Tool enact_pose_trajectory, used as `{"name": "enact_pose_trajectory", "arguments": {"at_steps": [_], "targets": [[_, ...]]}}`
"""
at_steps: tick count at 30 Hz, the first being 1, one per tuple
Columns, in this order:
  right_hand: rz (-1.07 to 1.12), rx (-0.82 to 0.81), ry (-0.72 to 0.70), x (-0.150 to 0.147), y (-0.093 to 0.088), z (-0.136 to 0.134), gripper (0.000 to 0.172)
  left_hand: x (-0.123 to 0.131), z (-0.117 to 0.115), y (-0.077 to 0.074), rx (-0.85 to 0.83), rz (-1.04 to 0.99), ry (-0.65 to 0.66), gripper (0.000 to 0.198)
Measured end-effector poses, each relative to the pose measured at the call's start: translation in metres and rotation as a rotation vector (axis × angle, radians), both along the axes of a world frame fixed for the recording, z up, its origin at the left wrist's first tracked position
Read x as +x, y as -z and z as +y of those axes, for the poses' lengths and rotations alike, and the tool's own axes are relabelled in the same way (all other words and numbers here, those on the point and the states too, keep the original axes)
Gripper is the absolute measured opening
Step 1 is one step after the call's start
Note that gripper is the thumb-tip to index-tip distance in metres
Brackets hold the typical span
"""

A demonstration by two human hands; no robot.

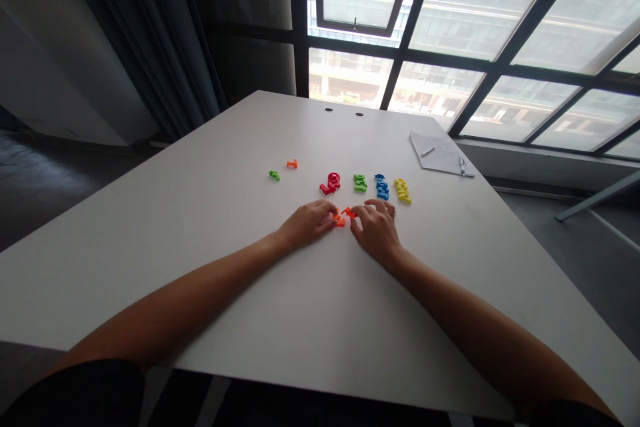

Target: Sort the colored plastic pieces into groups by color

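Observation:
Small orange plastic pieces (340, 222) lie on the white table between my two hands. My left hand (309, 221) rests on the tabletop, its thumb and fingers closed around an orange piece that they partly hide. From the other side, my right hand (376, 227) pinches another orange piece (349, 212) between thumb and fingertips. Just beyond the hands is a row of coloured plastic pieces: a red group (331, 183), a green group (360, 183), a blue group (381, 187) and a yellow group (403, 191). Their exact shapes are too small to make out.
A loose orange piece (292, 164) and a small green piece (275, 175) lie farther left on the white table (210, 213). At the far right, paper sheets (440, 152) carry a pen (462, 165) near the table's edge. Windows and a dark curtain (150, 33) stand behind.

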State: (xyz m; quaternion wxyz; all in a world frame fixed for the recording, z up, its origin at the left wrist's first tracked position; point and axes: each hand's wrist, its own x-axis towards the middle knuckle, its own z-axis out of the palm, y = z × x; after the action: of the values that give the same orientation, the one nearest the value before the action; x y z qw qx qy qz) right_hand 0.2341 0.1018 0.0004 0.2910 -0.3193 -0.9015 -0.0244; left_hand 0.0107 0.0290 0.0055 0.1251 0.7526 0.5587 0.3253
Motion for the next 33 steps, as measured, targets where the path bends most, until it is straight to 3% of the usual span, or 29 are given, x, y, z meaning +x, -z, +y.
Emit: {"name": "enact_pose_trajectory", "arguments": {"at_steps": [3,6,9,12,17,20,23,29,33], "targets": [[-0.025,-0.008,-0.014,0.003,0.0,0.0,0.009,-0.01,0.008,-0.002,-0.024,-0.06,0.005,0.022],[-0.008,-0.049,-0.032,0.004,0.001,-0.002,0.014,-0.042,0.03,-0.01,0.01,-0.053,-0.094,0.028],[0.045,-0.093,-0.015,0.003,0.001,-0.003,0.027,-0.085,0.062,-0.019,0.07,0.122,-0.323,0.031],[0.087,-0.116,-0.011,0.002,0.0,-0.003,0.034,-0.119,0.089,-0.023,0.024,0.314,-0.493,0.043],[0.138,-0.114,-0.033,0.003,0.0,-0.002,0.032,-0.138,0.103,-0.015,-0.092,0.563,-0.516,0.045],[0.155,-0.121,-0.046,0.004,0.001,-0.002,0.034,-0.137,0.092,-0.011,-0.059,0.569,-0.488,0.045],[0.169,-0.132,-0.05,0.003,0.003,-0.001,0.042,-0.126,0.067,-0.009,-0.005,0.513,-0.373,0.043],[0.142,-0.137,-0.027,0.001,0.004,-0.001,0.048,-0.07,0.008,-0.011,0.009,0.4,-0.099,0.048],[0.091,-0.159,-0.06,0.001,0.004,0.0,0.049,-0.038,-0.003,-0.01,-0.003,0.409,-0.03,0.06]]}}
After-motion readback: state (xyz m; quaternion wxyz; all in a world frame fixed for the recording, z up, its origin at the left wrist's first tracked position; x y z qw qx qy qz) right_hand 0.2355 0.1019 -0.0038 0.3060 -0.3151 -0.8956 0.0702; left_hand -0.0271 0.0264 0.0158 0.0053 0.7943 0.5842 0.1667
